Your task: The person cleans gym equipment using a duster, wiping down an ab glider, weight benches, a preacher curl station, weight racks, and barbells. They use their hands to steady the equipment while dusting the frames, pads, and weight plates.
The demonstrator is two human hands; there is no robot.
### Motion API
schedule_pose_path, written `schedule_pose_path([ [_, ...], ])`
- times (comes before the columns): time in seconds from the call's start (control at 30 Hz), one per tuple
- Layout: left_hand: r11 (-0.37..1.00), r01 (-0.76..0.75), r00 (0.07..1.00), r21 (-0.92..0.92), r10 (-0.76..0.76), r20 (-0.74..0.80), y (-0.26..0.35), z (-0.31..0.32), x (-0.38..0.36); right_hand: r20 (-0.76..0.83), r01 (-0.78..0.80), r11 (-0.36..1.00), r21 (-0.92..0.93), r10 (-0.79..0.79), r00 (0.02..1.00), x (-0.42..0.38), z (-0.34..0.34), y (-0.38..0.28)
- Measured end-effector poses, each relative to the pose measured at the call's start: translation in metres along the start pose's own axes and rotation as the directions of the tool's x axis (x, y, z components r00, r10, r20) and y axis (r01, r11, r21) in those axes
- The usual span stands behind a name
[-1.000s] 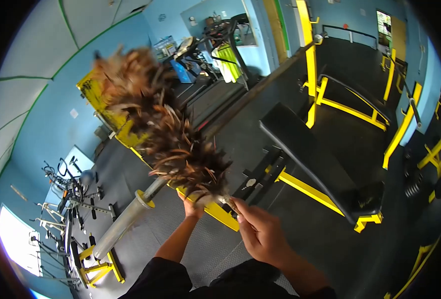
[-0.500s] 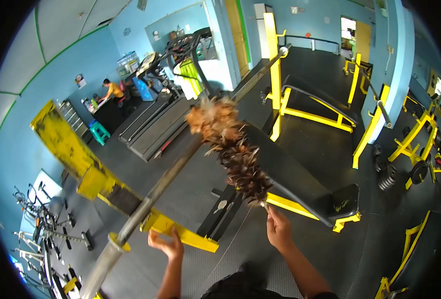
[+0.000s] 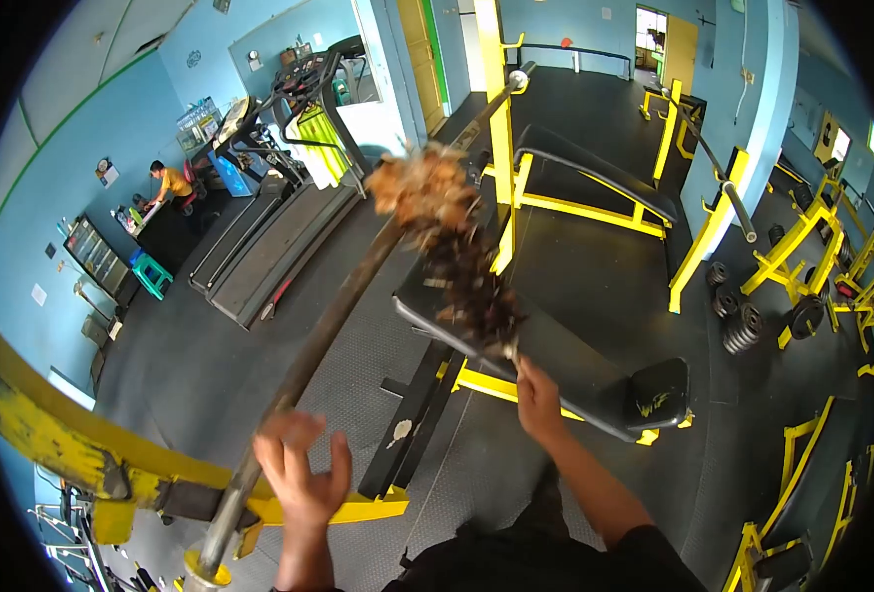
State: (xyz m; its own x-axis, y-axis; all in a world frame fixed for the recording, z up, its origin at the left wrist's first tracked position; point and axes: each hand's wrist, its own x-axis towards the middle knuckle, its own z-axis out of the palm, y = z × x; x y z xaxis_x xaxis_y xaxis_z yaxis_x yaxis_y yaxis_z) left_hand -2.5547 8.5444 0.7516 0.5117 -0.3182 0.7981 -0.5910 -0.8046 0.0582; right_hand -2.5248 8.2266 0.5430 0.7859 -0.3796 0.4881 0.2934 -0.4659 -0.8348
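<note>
A feather duster [image 3: 461,257], orange-brown at its tip and dark brown lower down, is held by its handle in my right hand [image 3: 540,400]. My fingers wrap round the handle's end, and the duster's feathers overlap the long metal barbell [image 3: 328,331]. That bar runs diagonally across a yellow rack upright [image 3: 72,434] at the lower left. My left hand [image 3: 304,474] is open, thumb and fingers apart, with its slightly blurred fingertips right at the bar in this view. Under the duster stands a black padded bench [image 3: 575,365] on a yellow frame.
A treadmill [image 3: 279,247] with a yellow-green cloth stands at the back left. Beyond it a person [image 3: 172,184] sits at a desk near a green stool [image 3: 151,274]. Another bench [image 3: 595,173] and weight plates [image 3: 743,328] are to the right.
My left hand has risen from beside the yellow frame to the bar, its fingers spreading. My right hand and the duster have shifted slightly up. The whole view has turned and moved.
</note>
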Motion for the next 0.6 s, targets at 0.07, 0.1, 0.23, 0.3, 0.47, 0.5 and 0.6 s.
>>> schedule_pose_path([
  [0.07, 0.982, 0.068, 0.995, 0.179, -0.080, 0.066, 0.014, 0.013, 0.041, -0.052, 0.031, 0.999, -0.012, -0.032, 0.998, 0.060, 0.002, 0.042],
  [0.1, 0.929, 0.115, 0.979, 0.352, -0.166, 0.119, 0.021, 0.024, 0.054, -0.039, -0.037, 0.999, -0.015, 0.037, 0.999, 0.088, -0.005, 0.059],
  [0.23, 0.756, 0.230, 0.878, 0.613, -0.433, 0.204, 0.016, 0.058, 0.075, -0.031, -0.168, 0.978, -0.119, 0.166, 0.986, 0.181, -0.036, 0.092],
  [0.3, 0.703, 0.311, 0.836, 0.640, -0.523, 0.168, 0.011, 0.064, 0.084, 0.033, -0.234, 0.971, -0.043, 0.235, 0.971, 0.192, -0.039, 0.117],
  [0.47, 0.596, 0.243, 0.862, 0.765, -0.495, 0.111, 0.010, 0.072, 0.079, 0.140, -0.252, 0.967, 0.048, 0.243, 0.960, 0.156, -0.023, 0.144],
  [0.5, 0.599, 0.236, 0.869, 0.765, -0.483, 0.111, 0.011, 0.073, 0.079, 0.188, -0.339, 0.937, 0.087, 0.319, 0.929, 0.126, -0.013, 0.159],
  [0.6, 0.553, 0.253, 0.844, 0.793, -0.527, 0.098, 0.011, 0.074, 0.078, 0.477, -0.438, 0.898, 0.033, 0.371, 0.797, 0.039, -0.009, 0.145],
])
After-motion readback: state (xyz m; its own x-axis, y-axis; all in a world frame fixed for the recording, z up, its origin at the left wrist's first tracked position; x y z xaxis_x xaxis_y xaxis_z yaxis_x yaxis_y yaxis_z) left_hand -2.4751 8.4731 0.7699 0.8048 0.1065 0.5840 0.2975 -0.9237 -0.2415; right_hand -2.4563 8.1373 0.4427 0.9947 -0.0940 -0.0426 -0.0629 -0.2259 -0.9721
